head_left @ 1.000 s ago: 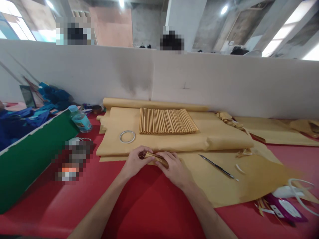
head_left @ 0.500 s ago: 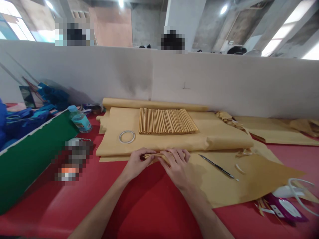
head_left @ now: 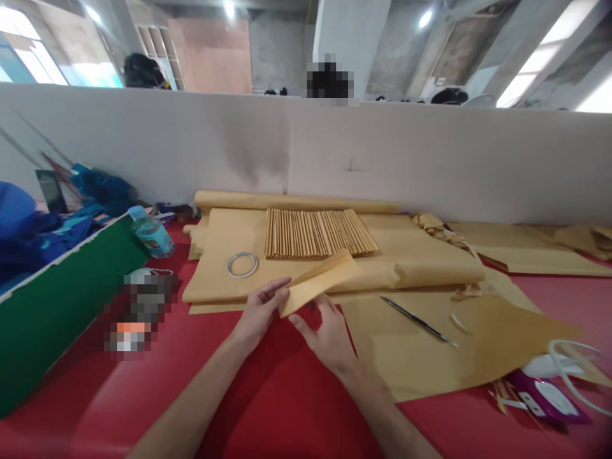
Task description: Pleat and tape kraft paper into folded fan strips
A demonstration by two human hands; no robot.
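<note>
A small piece of brown paper (head_left: 318,280), partly unrolled, is held above the table's near middle. My left hand (head_left: 261,312) pinches its left end between thumb and fingers. Under the paper's lower edge is my right hand (head_left: 327,331), its thumb apart from the fingers, whose tips are hidden behind the paper. Behind the hands, a row of thin rolled paper tubes (head_left: 318,233) lies side by side on large brown paper sheets (head_left: 229,229). A roll of clear tape (head_left: 242,265) rests left of the tubes.
To the right, a craft knife (head_left: 415,319) lies on brown paper, with a purple-and-white object (head_left: 549,398) beyond. On the left are a bottle (head_left: 152,236) and a green panel (head_left: 71,306). A white partition (head_left: 191,140) stands behind.
The paper between my hands was narrow and low; now it is opened out, wider and tilted up to the right. My right hand's fingers have moved down and beneath it.
</note>
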